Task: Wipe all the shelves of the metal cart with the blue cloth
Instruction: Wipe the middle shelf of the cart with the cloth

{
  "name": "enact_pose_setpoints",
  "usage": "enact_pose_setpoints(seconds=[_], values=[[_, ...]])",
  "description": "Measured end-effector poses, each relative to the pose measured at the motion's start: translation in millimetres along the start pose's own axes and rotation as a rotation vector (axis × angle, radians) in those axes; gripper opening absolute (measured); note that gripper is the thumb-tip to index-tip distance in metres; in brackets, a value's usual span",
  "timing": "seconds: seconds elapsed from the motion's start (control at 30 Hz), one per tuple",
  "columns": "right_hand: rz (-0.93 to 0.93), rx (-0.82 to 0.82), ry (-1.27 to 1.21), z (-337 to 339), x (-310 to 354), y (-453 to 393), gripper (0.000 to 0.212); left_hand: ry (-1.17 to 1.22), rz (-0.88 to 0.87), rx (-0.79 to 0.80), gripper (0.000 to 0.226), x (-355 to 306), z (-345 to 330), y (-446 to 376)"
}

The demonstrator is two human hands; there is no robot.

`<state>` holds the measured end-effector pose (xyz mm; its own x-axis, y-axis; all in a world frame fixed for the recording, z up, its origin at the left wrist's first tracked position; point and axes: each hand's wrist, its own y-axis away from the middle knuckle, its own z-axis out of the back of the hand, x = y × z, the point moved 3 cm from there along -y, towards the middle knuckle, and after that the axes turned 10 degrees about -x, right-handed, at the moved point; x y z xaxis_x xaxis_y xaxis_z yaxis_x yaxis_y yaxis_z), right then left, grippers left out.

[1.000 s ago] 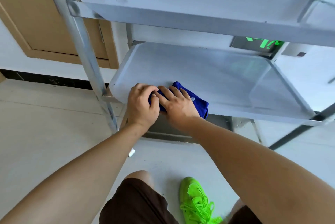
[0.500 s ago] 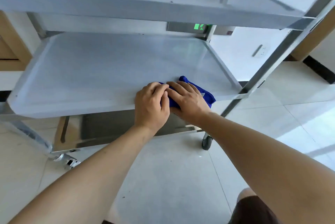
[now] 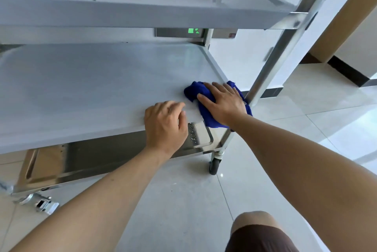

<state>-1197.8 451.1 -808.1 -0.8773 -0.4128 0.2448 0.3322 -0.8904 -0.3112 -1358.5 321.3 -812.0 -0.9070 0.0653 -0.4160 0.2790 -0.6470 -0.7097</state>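
Note:
The metal cart has three shelves: a top shelf, a middle shelf and a shiny bottom shelf. The blue cloth lies bunched at the front right corner of the middle shelf. My right hand presses flat on the cloth with fingers spread. My left hand rests on the middle shelf's front edge, just left of the cloth, fingers curled and not touching it.
A right front post rises beside the cloth. A black caster sits under that corner and a metal caster at the lower left. Pale tiled floor lies below, my knee at the bottom right.
The cloth has slid from the left front of the middle shelf to its right front corner. My left hand has come off the cloth; only my right hand stays on it.

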Motion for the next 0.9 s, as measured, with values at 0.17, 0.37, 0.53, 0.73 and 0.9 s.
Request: enact_pose_setpoints(seconds=[0.17,0.37,0.53,0.73,0.9], values=[[-0.121,0.061,0.052,-11,-4,-32,0.073,-0.030,-0.078,0.004,0.011,5,-1,4],[-0.175,0.101,0.075,-20,21,-60,0.071,-0.034,-0.115,0.003,0.012,44,38,8],[-0.104,0.140,0.047,-36,75,-66,0.073,-0.192,-0.111,0.066,0.023,103,96,11],[0.018,0.177,0.005,-60,175,-56,0.069,-0.296,-0.027,0.073,0.030,155,153,21],[0.108,0.204,-0.002,-77,248,-44,0.069,-0.433,0.050,0.116,0.043,198,193,28]])
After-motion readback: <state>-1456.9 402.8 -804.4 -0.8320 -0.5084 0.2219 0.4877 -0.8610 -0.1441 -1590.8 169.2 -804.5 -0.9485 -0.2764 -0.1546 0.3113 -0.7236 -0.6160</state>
